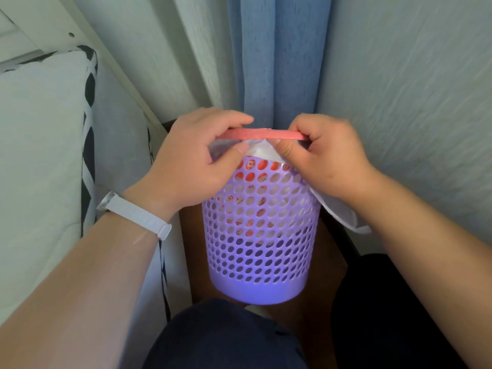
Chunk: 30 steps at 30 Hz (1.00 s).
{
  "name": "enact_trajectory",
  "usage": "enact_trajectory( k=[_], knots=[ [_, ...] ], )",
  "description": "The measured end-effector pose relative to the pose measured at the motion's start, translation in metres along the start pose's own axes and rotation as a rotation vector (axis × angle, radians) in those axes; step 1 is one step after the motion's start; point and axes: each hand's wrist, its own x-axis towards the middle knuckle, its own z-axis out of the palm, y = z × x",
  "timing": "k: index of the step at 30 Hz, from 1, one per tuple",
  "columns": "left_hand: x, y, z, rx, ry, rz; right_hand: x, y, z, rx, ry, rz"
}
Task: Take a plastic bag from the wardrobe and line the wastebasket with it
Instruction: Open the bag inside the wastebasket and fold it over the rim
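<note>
Head: plastic bag (257, 151) between hands (190, 166) (328, 161)

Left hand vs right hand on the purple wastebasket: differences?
The left hand wears a white wristband; the right hand has a bare wrist. The white plastic bag hangs loose outside under the right hand; by the left hand only a short edge shows. Both grip the pink ring atop the purple perforated plastic wastebasket, thumbs on the bag.

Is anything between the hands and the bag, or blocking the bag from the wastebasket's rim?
Nothing visible does. The left hand and right hand both pinch the bag at the pink rim of the wastebasket. Part of it hangs inside, and a loose edge drapes outside on the right.
</note>
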Motion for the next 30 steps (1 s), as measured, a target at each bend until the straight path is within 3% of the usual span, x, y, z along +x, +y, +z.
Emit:
enact_trajectory(
  k=[4, 15, 23, 30],
  knots=[
    [0.001, 0.004, 0.010, 0.075, -0.071, 0.071, -0.003, -0.007, 0.007, -0.033, -0.001, -0.016],
    [0.002, -0.002, 0.005, 0.000, -0.041, -0.084, 0.005, -0.003, -0.009, -0.032, -0.132, -0.248],
    [-0.003, -0.006, 0.000, -0.101, 0.000, -0.186, 0.002, 0.012, -0.011, 0.135, -0.108, -0.058],
    [-0.004, 0.000, 0.000, -0.228, -0.005, -0.114, -0.002, 0.006, -0.003, -0.033, -0.037, -0.054]
  ],
)
